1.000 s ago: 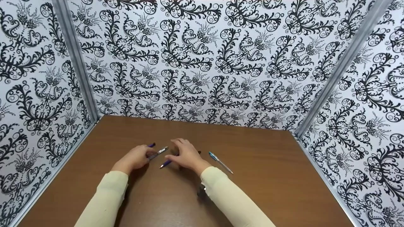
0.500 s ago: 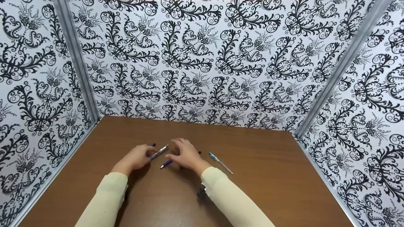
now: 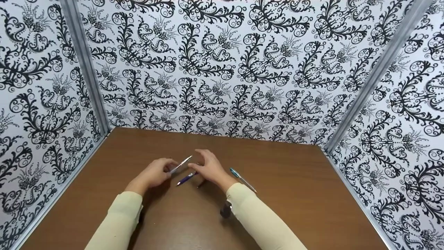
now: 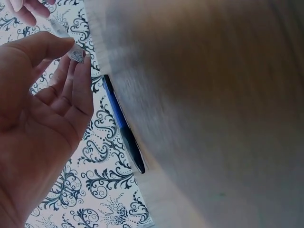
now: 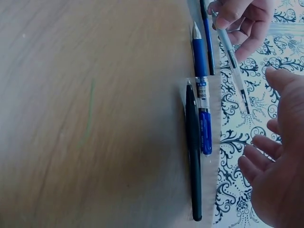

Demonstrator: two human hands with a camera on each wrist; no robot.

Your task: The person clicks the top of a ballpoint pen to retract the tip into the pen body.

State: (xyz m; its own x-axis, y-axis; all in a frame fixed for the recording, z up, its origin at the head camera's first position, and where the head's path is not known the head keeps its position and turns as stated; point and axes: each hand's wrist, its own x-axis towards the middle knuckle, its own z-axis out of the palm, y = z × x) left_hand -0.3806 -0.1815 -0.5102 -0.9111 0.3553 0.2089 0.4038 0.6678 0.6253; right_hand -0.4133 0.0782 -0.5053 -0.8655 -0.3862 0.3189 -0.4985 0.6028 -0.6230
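Note:
My left hand (image 3: 155, 174) pinches one end of a clear-barrelled pen (image 3: 183, 163) between thumb and fingers. In the right wrist view the held pen (image 5: 232, 59) slants off the table, its free end toward my other palm. Beside that end my right hand (image 3: 211, 171) stands with fingers spread and holds nothing. Below it lie a blue pen (image 5: 201, 61) with a clear middle band and a black pen (image 5: 193, 147), side by side on the table. A blue-and-black pen (image 4: 121, 118) rests near my left hand, mostly hidden in the head view.
Right of my right hand lies a clear pen with a teal end (image 3: 243, 180). The brown table (image 3: 295, 208) is bounded by patterned black-and-white panels (image 3: 222, 69) with grey corner posts. A small dark device (image 3: 225, 210) sits at my right sleeve.
My left hand has raised the clear pen and shifted it a little to the right. My right hand has moved slightly up and right, uncovering more of the blue pen.

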